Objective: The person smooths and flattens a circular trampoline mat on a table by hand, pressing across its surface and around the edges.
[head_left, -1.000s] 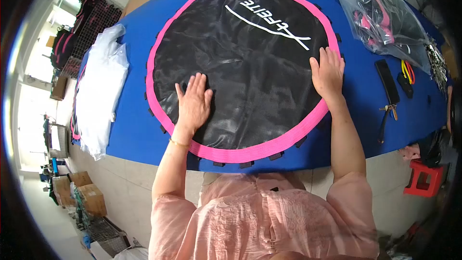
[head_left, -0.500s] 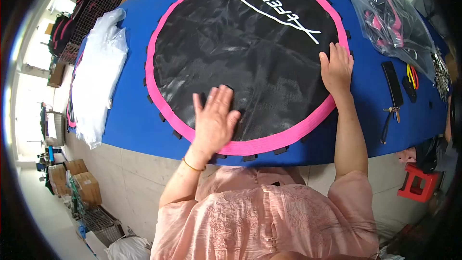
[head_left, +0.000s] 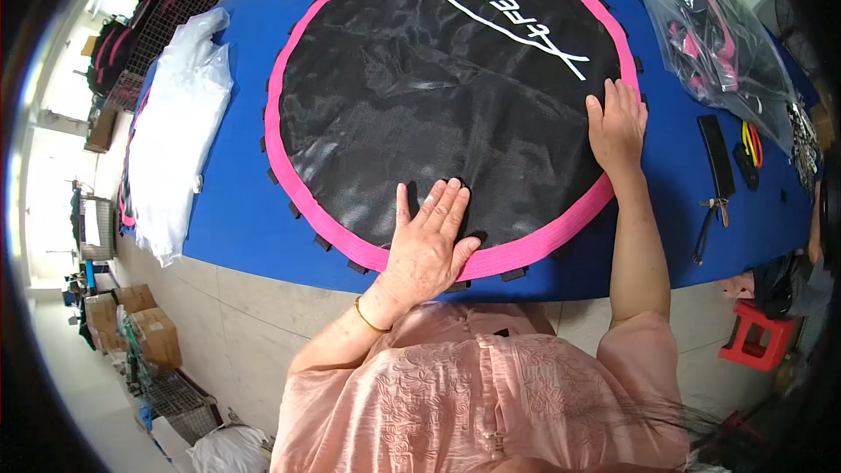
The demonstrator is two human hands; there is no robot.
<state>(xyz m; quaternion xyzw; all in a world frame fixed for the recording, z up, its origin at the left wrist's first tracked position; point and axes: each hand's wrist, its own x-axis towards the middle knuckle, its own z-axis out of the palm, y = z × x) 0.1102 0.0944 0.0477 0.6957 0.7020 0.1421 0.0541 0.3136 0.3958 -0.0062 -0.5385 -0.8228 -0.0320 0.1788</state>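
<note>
Round mat (head_left: 350,149), one, black and slightly rumpled, with a pink border (head_left: 526,250); laid out on the desk (head_left: 236,210), its near edge close to the desk's near edge. White lettering (head_left: 528,24) with a long stroke on the far right part of the black field; small black tabs (head_left: 514,274) protruding at intervals from beneath the rim.

Left hand (head_left: 425,250): open, grasping nothing; palm down at the mat's near edge, over the pink border, fingers spread onto the black field, thumb apart. Gold-coloured bracelet (head_left: 371,323) at its wrist.

Right hand (head_left: 616,136): open, grasping nothing; palm down at the mat's right edge, fingers across the pink border, thumb toward the black field, below the end of the lettering. Pressure of either hand: cannot be told.

Desk, left side: whitish plastic bag (head_left: 180,131), crumpled, apart from the mat; a strip of pink and black shows beside it.

Desk, right side: clear bag (head_left: 718,44) with pink and black contents; below it, a long black item (head_left: 716,158), keys (head_left: 722,208) at its lower end; next to that, yellow and red loops (head_left: 752,142) by a small black object (head_left: 745,165). Heap of small metal pieces (head_left: 804,149) near the far right edge.

Floor (head_left: 236,307): cardboard boxes (head_left: 158,337) at left; red stool (head_left: 758,337) at right.
</note>
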